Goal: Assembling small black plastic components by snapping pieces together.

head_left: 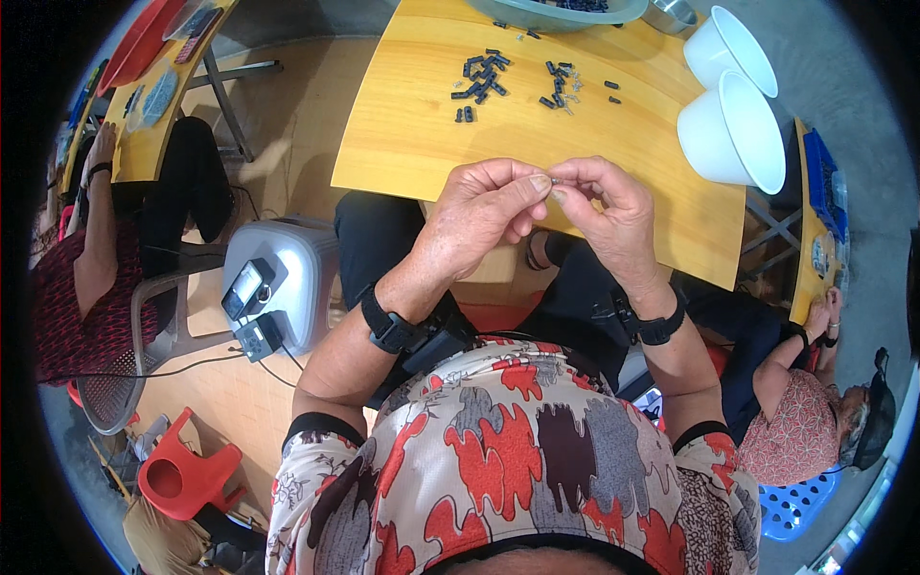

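Note:
My left hand (484, 216) and my right hand (610, 211) meet just over the near edge of the yellow table (412, 134). Thumbs and forefingers of both are pinched together on one tiny dark piece (555, 181), mostly covered by the fingertips, so its kind does not show. Beyond the hands lies a loose pile of small black plastic parts (487, 79). A smaller group of black parts (558, 84) lies to its right, with little clear or silvery bits (572, 98) among them. Two single black parts (612, 85) rest farther right.
Two white tubs (730, 129) stand at the table's right side. At the far edge are a wide basin (561, 13) of dark parts and a metal bowl (669, 15). Other people sit at tables left and right. A grey stool (287, 307) holding devices with cables stands at my left.

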Demonstrator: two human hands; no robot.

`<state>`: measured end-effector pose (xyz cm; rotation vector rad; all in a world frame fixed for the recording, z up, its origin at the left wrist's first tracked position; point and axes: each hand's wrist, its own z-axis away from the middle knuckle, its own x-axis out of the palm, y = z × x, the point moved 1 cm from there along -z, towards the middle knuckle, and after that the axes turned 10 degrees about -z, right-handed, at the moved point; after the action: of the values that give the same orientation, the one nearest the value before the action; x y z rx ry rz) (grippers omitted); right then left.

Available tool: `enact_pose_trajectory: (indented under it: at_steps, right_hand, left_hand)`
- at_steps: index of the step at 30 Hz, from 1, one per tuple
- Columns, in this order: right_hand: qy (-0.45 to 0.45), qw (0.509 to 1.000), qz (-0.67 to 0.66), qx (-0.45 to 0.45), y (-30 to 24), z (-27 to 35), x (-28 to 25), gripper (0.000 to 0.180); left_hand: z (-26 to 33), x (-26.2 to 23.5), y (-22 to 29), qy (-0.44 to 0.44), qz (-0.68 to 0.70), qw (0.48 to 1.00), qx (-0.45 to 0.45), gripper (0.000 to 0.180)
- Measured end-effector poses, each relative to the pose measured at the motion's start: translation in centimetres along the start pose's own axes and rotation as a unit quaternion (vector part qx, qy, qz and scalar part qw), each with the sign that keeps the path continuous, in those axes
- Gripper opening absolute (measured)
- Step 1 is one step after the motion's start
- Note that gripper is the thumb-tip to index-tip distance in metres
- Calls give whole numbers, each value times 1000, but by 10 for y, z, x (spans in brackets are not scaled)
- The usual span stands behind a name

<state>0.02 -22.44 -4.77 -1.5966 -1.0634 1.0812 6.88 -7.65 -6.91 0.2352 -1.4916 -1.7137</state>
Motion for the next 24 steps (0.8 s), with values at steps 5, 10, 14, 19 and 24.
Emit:
enact_pose_trajectory:
  at_steps: [5,10,14,19,24]
  right_hand:
    - [11,999,-47,4,0,8,-1,13]
    - [31,938,-316,137,2,17,-1,12]
    - [36,925,-354,135,-1,22,1,13]
    - [40,927,-350,128,-7,23,-1,14]
    - [45,933,-337,118,-14,26,-1,13]
  left_hand:
    - [7,4,3,-10,2,1000,-1,15]
    - [20,5,6,-48,92,994,-17,16]
    - [26,5,6,-54,105,993,-22,20]
    - [30,5,6,-61,108,992,-12,21]
    - [33,4,4,-69,103,992,0,21]
